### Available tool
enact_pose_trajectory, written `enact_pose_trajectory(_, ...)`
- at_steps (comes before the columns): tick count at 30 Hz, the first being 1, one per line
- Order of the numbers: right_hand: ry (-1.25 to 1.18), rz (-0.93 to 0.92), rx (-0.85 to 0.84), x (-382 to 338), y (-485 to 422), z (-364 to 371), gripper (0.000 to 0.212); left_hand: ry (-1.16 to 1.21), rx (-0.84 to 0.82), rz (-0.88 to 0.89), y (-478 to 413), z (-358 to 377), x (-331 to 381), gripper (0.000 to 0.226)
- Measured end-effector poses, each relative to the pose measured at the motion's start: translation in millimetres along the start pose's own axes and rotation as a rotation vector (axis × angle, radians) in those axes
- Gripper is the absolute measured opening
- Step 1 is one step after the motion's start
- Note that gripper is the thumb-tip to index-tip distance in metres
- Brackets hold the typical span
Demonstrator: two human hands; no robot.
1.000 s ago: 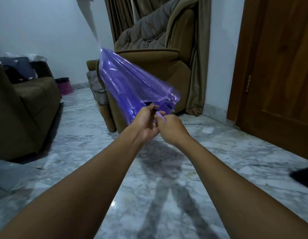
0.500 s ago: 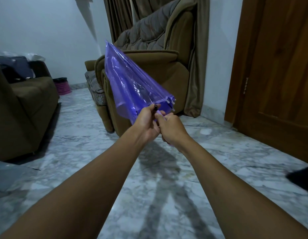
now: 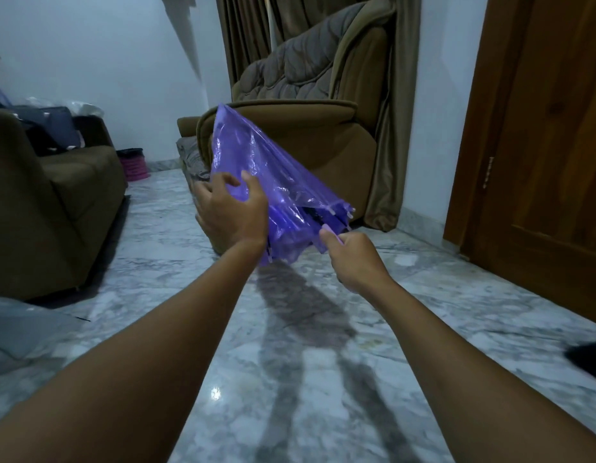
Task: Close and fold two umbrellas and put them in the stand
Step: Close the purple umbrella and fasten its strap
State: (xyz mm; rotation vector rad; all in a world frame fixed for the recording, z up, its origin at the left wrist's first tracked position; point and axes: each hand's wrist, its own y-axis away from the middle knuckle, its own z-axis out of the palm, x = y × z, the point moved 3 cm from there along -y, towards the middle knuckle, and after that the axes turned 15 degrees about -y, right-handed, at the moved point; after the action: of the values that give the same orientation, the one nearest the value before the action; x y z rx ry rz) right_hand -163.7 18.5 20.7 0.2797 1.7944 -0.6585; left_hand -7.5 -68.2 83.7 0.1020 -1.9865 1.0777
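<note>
A translucent purple umbrella [image 3: 276, 175], collapsed with its plastic canopy loose and crumpled, points up and away from me toward the armchair. My right hand [image 3: 353, 259] is closed around its pale purple handle at the near end. My left hand [image 3: 231, 210] rests against the left side of the canopy, fingers spread and curling over the plastic. No second umbrella and no stand can be made out.
A brown armchair [image 3: 323, 135] stands right behind the umbrella, with curtains [image 3: 249, 35] behind it. A brown sofa [image 3: 46, 195] is at left, a pink basket [image 3: 133, 163] by the wall, a wooden door [image 3: 550, 145] at right. Marble floor [image 3: 289, 379] lies below my arms.
My left hand left the handle area and moved up and left onto the canopy, opening its fingers. The umbrella tilted lower. My right hand stayed on the handle.
</note>
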Motion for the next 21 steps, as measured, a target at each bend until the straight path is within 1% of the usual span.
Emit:
enact_pose_trajectory(1, 0.003, -0.004, -0.004, 0.2, 0.2, -0.8, 0.058, 0.005, 0.004, 0.02, -4.4, -1.0, -2.8, 0.025)
enact_pose_trajectory(4, 0.052, -0.019, -0.02, -0.2, -2.5, -5.5, 0.057, 0.017, -0.124, 0.127, -10.9, 2.7, 1.0, 0.024)
enact_pose_trajectory(6, 0.082, -0.035, -0.016, -1.8, -3.7, -7.7, 0.057, 0.082, -0.174, 0.195, -11.4, 1.8, 12.1, 0.027)
enact_pose_trajectory(7, 0.086, -0.038, -0.012, -1.6, -3.6, -7.9, 0.057, 0.112, -0.15, 0.223, -11.2, -0.4, 16.8, 0.026)
enact_pose_trajectory(9, 0.061, -0.029, -0.002, 2.1, -2.4, -5.6, 0.057, 0.076, -0.02, 0.218, -11.7, -2.0, 18.5, 0.024)
enact_pose_trajectory(10, 0.041, -0.021, 0.001, 5.1, -1.2, -4.1, 0.057, 0.018, 0.009, 0.141, -15.3, 2.6, 12.6, 0.034)
enact_pose_trajectory(11, 0.019, -0.018, 0.002, 8.5, 0.3, -2.9, 0.057, -0.036, -0.041, -0.01, -19.6, 8.4, 4.1, 0.051)
enact_pose_trajectory(12, -0.004, -0.016, -0.002, 12.3, 1.4, -2.1, 0.056, -0.04, -0.168, -0.208, -23.3, 15.1, -6.2, 0.073)
enact_pose_trajectory(13, -0.024, -0.014, -0.01, 15.2, 2.7, -2.3, 0.055, 0.011, -0.32, -0.404, -24.2, 23.1, -15.4, 0.097)
enact_pose_trajectory(14, -0.047, -0.012, -0.024, 17.3, 4.0, -3.0, 0.054, 0.081, -0.454, -0.557, -21.8, 28.0, -21.2, 0.119)
enact_pose_trajectory(15, -0.073, -0.01, -0.043, 18.3, 5.1, -4.0, 0.054, 0.158, -0.543, -0.663, -20.9, 37.1, -27.6, 0.137)
enact_pose_trajectory(16, -0.099, -0.01, -0.066, 18.8, 5.9, -4.8, 0.055, 0.239, -0.612, -0.713, -18.3, 40.9, -29.1, 0.15)
enact_pose_trajectory(17, -0.113, -0.017, -0.091, 18.4, 7.0, -5.4, 0.056, 0.335, -0.71, -0.747, -15.2, 46.1, -27.9, 0.155)
enact_pose_trajectory(18, -0.107, -0.033, -0.117, 17.7, 8.3, -5.4, 0.056, 0.444, -0.849, -0.755, -11.0, 52.8, -23.3, 0.147)
enact_pose_trajectory(19, -0.084, -0.058, -0.144, 16.2, 10.5, -4.7, 0.056, 0.528, -0.978, -0.73, -6.6, 57.1, -17.2, 0.13)
enact_pose_trajectory(20, -0.055, -0.083, -0.168, 14.8, 12.6, -3.5, 0.055, 0.592, -1.049, -0.693, -3.2, 59.9, -12.3, 0.112)
enact_pose_trajectory(21, -0.028, -0.106, -0.187, 13.8, 14.4, -2.6, 0.055, 0.614, -1.058, -0.674, -2.0, 62.6, -10.3, 0.096)
